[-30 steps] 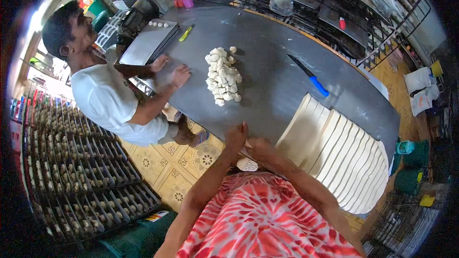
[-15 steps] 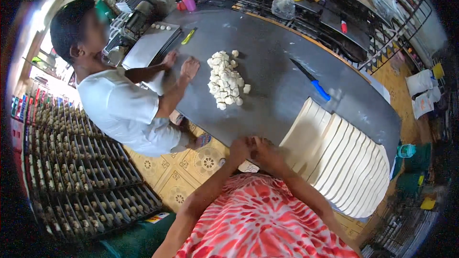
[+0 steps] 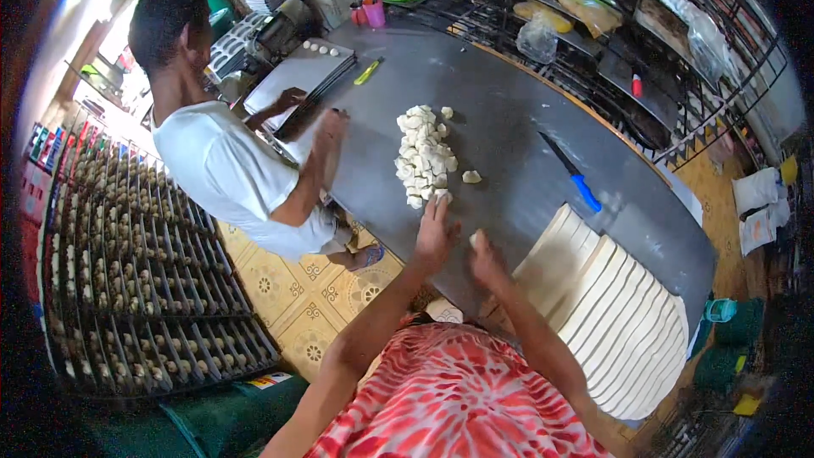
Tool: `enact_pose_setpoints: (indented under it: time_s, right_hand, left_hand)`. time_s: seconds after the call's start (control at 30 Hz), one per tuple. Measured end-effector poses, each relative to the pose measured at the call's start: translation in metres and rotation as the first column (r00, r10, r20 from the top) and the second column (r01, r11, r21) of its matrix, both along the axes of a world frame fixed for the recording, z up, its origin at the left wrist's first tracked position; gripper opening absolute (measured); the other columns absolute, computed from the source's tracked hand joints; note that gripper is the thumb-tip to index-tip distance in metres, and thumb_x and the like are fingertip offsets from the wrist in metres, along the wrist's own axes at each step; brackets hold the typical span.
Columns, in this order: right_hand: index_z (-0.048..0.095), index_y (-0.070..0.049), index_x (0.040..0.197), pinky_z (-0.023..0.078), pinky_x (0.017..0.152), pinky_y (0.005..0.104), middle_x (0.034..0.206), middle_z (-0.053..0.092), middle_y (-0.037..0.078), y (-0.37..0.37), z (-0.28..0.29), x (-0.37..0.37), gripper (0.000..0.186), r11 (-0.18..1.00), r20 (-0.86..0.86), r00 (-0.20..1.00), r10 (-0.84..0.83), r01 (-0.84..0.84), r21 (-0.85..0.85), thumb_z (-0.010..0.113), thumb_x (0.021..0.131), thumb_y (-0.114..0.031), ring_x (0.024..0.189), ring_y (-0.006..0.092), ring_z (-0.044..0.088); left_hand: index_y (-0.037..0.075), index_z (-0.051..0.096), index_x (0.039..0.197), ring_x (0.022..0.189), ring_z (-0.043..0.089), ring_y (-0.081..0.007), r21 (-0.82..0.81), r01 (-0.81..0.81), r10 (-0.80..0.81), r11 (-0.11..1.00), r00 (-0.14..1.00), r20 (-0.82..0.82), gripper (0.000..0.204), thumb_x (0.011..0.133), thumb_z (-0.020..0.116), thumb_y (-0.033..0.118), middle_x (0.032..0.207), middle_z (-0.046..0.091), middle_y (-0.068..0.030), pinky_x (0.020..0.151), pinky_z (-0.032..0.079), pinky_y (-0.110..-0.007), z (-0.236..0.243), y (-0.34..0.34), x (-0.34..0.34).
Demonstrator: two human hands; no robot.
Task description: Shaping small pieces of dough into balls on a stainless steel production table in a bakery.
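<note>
A heap of small dough pieces (image 3: 421, 153) lies in the middle of the dark table (image 3: 500, 119). My left hand (image 3: 434, 237) reaches to its near end, fingers stretched out, the tips touching a dough piece there. Just right of it, my right hand (image 3: 489, 265) is closed above the near table edge, with a small pale piece that looks like dough at its fingertips. Farther right lies a big dough sheet (image 3: 649, 331), cut into long strips on its right part. Beyond the sheet rests a knife (image 3: 585, 192) with a blue handle.
At the left, a co-worker in a white shirt (image 3: 220, 161) stands by stacked trays (image 3: 292, 76). A yellow-green cutter (image 3: 368, 73) and a pink cup (image 3: 374, 13) sit at the far left. Racks with filled trays (image 3: 144, 280) stand lower left; a metal shelf (image 3: 610, 68) runs behind the table.
My hands, together at the table edge before, have parted. The left went forward to the heap; the right stayed nearer the edge. The co-worker turned toward the trays, one hand lifted off the table.
</note>
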State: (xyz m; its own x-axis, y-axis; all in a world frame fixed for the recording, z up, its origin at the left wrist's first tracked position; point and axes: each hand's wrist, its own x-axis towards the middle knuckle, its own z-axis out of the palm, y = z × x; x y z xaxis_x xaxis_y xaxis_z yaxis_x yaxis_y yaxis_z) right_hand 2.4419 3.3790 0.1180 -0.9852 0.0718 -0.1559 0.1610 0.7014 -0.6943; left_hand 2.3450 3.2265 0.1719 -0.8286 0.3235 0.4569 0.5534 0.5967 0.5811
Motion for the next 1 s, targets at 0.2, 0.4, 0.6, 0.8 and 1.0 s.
enact_pose_setpoints:
  time_s: [0.2, 0.4, 0.6, 0.8, 1.0]
  right_hand:
    - [0.046, 0.0, 0.144, 0.049, 0.101, 0.0485, 0.124, 0.065, 0.031, -0.011, -0.004, 0.028, 0.066, 0.931, -0.253, 0.935, 0.249, -0.159, 0.329, 0.07, 0.083, -0.011, 0.114, 0.0464, 0.063]
    - [0.052, -0.002, 0.137, 0.05, 0.095, 0.0524, 0.12, 0.066, 0.026, -0.031, 0.036, 0.043, 0.056, 0.994, 0.064, 0.994, 0.09, -0.086, -0.067, 0.07, 0.092, -0.03, 0.11, 0.0439, 0.066]
    - [0.056, -0.002, 0.123, 0.052, 0.084, 0.0506, 0.102, 0.068, 0.026, -0.037, 0.02, 0.025, 0.039, 0.94, -0.006, 0.99, 0.141, -0.136, -0.312, 0.066, 0.095, -0.027, 0.099, 0.0466, 0.065]
    - [0.058, -0.004, 0.115, 0.05, 0.088, 0.0537, 0.11, 0.066, 0.026, -0.01, 0.004, 0.009, 0.028, 0.986, -0.008, 0.986, 0.164, -0.163, 0.042, 0.06, 0.098, -0.027, 0.103, 0.0466, 0.063]
    - [0.056, -0.007, 0.127, 0.047, 0.1, 0.052, 0.13, 0.06, 0.024, -0.018, -0.016, 0.019, 0.035, 0.973, 0.002, 0.978, 0.206, -0.205, 0.103, 0.06, 0.099, -0.028, 0.121, 0.043, 0.057]
  left_hand:
    - [0.003, 0.062, 0.127, 0.091, 0.067, -0.0438, -0.252, 0.586, -0.508, 0.77, 0.802, 0.314, 0.038, 0.094, 0.063, 0.023, 0.1, 0.069, -0.026, 0.082, 0.054, -0.056, -0.071, -0.026, 0.039]
    - [0.003, 0.068, 0.101, 0.08, 0.067, -0.0451, -0.504, 0.258, -0.116, 0.824, 0.948, 0.296, 0.024, 0.098, 0.057, 0.024, 0.077, 0.064, -0.0243, 0.068, 0.053, -0.055, -0.068, -0.021, 0.072]
    - [0.001, 0.065, 0.099, 0.087, 0.067, -0.0451, -0.299, 0.153, -0.032, 0.942, 0.927, 0.373, 0.025, 0.099, 0.058, 0.025, 0.095, 0.063, -0.0267, 0.07, 0.055, -0.054, -0.044, -0.017, 0.045]
    - [0.002, 0.059, 0.125, 0.108, 0.064, -0.0433, -0.153, 0.062, -0.042, 0.986, 0.991, 0.131, 0.033, 0.099, 0.057, 0.022, 0.122, 0.065, -0.0236, 0.09, 0.053, -0.053, -0.048, -0.002, -0.013]
    - [-0.002, 0.068, 0.11, 0.103, 0.066, -0.0464, -0.32, 0.637, -0.585, 0.701, 0.771, 0.252, 0.031, 0.102, 0.053, 0.024, 0.113, 0.071, -0.0242, 0.089, 0.053, -0.055, -0.08, -0.037, 0.025]
